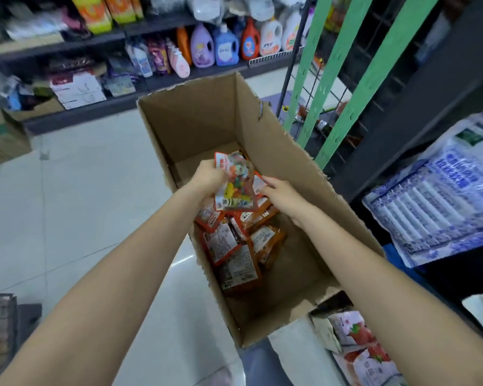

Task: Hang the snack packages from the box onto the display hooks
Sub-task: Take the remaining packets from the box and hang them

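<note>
Snack packages, orange-red printed plastic: one clear-fronted package [234, 185] raised inside open brown cardboard box [276, 151]; heap of others [234, 246] on box bottom, count unclear. Left hand [208, 176] pinches raised package's left edge, fingers curled. Right hand [280, 192] grips its right edge. Three green perforated hanging strips [343, 87] stand beyond box, right.

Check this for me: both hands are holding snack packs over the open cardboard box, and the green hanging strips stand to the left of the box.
One thing is wrong: the green strips stand to the right of the box, not the left, as the head view shows. The rest holds: the left hand and right hand both hold snack packs over the open box.
</note>
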Available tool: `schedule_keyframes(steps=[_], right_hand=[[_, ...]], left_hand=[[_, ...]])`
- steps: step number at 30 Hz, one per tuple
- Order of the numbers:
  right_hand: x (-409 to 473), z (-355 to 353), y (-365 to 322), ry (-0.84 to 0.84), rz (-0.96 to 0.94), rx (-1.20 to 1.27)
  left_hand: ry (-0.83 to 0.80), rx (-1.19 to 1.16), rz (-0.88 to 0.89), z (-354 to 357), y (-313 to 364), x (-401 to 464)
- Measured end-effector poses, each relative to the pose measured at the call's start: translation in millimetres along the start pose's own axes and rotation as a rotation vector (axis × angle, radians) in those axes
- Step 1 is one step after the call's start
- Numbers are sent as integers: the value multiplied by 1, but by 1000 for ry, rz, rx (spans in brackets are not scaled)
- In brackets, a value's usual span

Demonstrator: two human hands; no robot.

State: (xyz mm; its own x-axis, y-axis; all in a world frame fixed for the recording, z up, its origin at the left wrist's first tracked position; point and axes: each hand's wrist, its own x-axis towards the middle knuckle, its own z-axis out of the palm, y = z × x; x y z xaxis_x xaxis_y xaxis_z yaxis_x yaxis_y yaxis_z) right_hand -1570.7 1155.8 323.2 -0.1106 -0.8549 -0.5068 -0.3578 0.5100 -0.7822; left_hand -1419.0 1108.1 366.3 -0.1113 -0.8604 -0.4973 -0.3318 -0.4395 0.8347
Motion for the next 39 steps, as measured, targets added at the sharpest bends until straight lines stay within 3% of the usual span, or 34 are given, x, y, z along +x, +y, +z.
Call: schedule_keyframes(steps=[3,7,13,18,21,28,30,33,39], right_hand=[[-44,-5,-15,72,-69,193],[-114,-24,-30,349,-196,321],[-238,-92,-36,649,-371,293],[-323,-147,-11,919,-400,402],[-372,-179,15,1041,-361,437],[-482,-247,63,1332,-342,-61],[-508,-261,73,1374,-378,-71],[-541,-283,91,1475,-416,62],[-567,-314,110,1433,-496,250]], left_hand=[[-148,-270,79,-7,13,-47],[-306,-414,180,-4,32,-105],[-238,22,613,41,89,-176],[-374,11,701,123,126,-233],[-439,26,850,176,141,-269],[-591,394,1387,285,176,-378],[-622,439,1481,311,183,-406],[-647,305,1465,347,189,-437],[-667,142,1339,393,193,-471]])
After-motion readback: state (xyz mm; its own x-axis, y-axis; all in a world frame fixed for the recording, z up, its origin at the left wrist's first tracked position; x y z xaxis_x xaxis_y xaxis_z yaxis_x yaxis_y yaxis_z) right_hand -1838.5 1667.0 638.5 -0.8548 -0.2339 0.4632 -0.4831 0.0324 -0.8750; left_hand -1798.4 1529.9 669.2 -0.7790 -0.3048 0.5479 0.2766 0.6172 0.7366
